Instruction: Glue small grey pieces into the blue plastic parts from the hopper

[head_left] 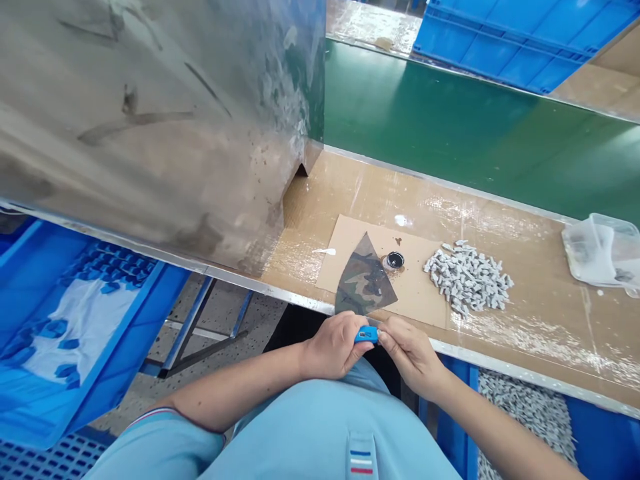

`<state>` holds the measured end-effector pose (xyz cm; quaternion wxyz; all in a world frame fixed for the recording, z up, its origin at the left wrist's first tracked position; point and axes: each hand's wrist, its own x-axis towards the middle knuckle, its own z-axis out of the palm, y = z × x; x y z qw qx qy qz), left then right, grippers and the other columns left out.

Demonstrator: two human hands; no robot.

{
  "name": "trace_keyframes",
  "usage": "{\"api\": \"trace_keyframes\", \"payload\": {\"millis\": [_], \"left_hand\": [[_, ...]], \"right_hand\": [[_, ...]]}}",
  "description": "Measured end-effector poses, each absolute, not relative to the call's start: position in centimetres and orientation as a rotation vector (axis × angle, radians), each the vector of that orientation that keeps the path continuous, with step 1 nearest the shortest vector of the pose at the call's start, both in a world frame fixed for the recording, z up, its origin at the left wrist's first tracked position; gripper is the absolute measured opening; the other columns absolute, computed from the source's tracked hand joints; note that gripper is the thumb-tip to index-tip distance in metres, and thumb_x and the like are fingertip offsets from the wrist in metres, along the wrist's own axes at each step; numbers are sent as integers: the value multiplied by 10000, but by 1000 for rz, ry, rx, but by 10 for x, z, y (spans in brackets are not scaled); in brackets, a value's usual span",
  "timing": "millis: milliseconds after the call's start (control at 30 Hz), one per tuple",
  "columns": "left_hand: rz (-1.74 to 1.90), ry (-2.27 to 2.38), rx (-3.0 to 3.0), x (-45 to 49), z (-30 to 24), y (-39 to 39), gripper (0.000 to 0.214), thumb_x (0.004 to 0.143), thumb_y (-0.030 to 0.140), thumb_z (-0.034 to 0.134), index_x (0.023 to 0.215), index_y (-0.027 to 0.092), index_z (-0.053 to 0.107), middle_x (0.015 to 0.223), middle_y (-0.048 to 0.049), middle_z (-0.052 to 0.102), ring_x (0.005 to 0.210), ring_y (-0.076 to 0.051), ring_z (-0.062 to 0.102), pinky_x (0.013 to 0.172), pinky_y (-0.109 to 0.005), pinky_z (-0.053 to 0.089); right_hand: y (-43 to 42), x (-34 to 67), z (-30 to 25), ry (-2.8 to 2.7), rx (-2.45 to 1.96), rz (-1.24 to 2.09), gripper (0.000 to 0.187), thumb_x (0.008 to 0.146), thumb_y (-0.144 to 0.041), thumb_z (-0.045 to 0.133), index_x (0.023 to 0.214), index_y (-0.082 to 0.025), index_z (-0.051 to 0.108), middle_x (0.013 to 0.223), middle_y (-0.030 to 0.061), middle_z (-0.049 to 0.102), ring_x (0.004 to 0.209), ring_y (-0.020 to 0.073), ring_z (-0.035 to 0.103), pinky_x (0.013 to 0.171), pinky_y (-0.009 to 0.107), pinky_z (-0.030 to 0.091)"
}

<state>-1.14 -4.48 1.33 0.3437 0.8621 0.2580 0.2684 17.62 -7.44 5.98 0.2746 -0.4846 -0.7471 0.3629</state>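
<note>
My left hand (334, 345) and my right hand (409, 353) meet just off the table's front edge. Both grip a small blue plastic object (367, 335), possibly a cutter, though its end is partly hidden by my fingers. Beyond my hands, a triangular piece of camouflage material (365, 283) lies on a cardboard sheet (425, 287). To its right stands a small open jar of black liquid (395, 261). Further right is a heap of small grey parts (467, 278).
A dented metal hopper (150, 127) looms at the left, above a blue crate (85, 327) holding white cloth. A green conveyor belt (450, 127) runs behind the table. A clear plastic container (603, 252) sits at the right; below, a crate holds grey parts (525, 420).
</note>
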Motion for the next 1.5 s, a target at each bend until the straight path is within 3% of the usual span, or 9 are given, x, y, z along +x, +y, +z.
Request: {"api": "trace_keyframes", "payload": {"millis": [467,933,1233,1500], "left_hand": [[594,608,1980,-17,21,-36,444,999,493,171,1075,150,443,949,-110,592,822,-199,572,731,-323,484],[511,629,1975,-21,19,-43,443,990,503,177,1031,149,441,862,-92,569,722,-197,548,663,-322,456],[390,589,1283,-11,34,-40,487,934,653,284,977,184,408,693,42,404,603,-112,362,591,-257,342],[372,547,979,-5,32,-41,496,896,665,401,943,173,438,661,57,397,538,-81,291,516,-235,246]], "right_hand": [[-60,189,80,-2279,-1272,990,305,1027,-314,273,843,-224,499,736,23,540,693,164,543,615,278,475],[-75,178,69,-2117,-1226,932,356,1027,-310,275,755,-218,485,643,13,502,591,149,490,521,259,421],[-64,187,79,-2097,-1320,1150,400,1026,-388,273,769,-215,527,706,23,588,658,151,560,600,270,468],[-62,182,79,-2032,-1445,1140,438,1021,-413,257,706,-217,489,664,13,570,646,151,557,608,271,459]]}}
